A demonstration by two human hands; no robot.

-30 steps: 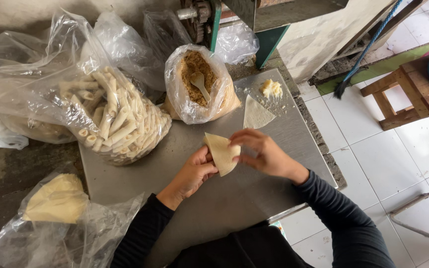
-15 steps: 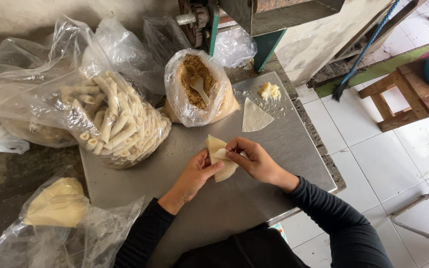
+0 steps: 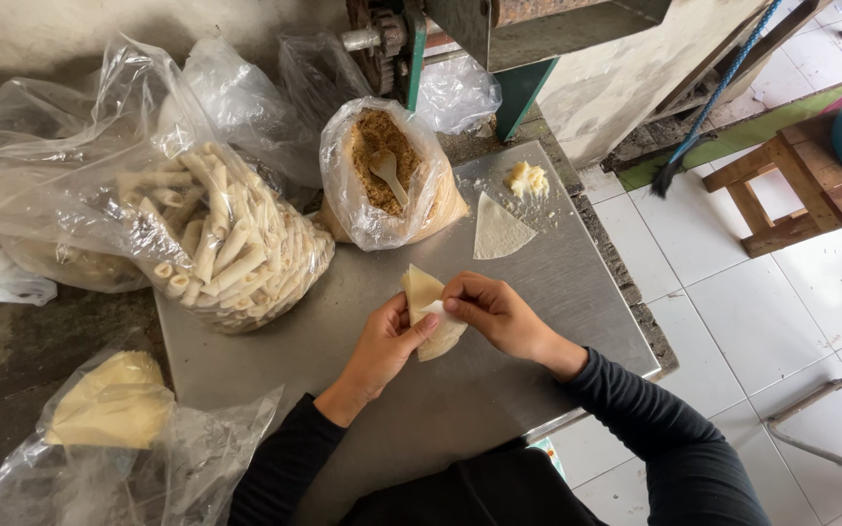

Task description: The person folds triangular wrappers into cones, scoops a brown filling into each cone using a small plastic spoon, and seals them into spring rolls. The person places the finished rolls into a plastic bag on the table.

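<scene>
Both hands meet over a steel tabletop (image 3: pixel 557 292). My left hand (image 3: pixel 387 341) and my right hand (image 3: pixel 494 314) hold a pale, partly folded pastry wrapper (image 3: pixel 426 292) between them, fingers pinching its edge. A second flat wrapper, cut as a wedge (image 3: pixel 499 232), lies just beyond my right hand. Behind it sits a small yellowish lump of paste (image 3: pixel 526 179). An open plastic bag of brown crumbly filling (image 3: pixel 382 156) with a pale spoon (image 3: pixel 387 170) in it stands beyond the hands.
A large clear bag of finished pale rolls (image 3: pixel 231 248) lies at the left. A bag of stacked wrappers (image 3: pixel 114 399) sits at the near left. A green-framed machine (image 3: pixel 499 39) stands behind. A wooden stool (image 3: pixel 782 190), broom and blue bucket are on the tiled floor, right.
The wrapper was held open as a flat wedge; now it is folded tighter between both hands, which have closed in on it and dropped slightly toward the table.
</scene>
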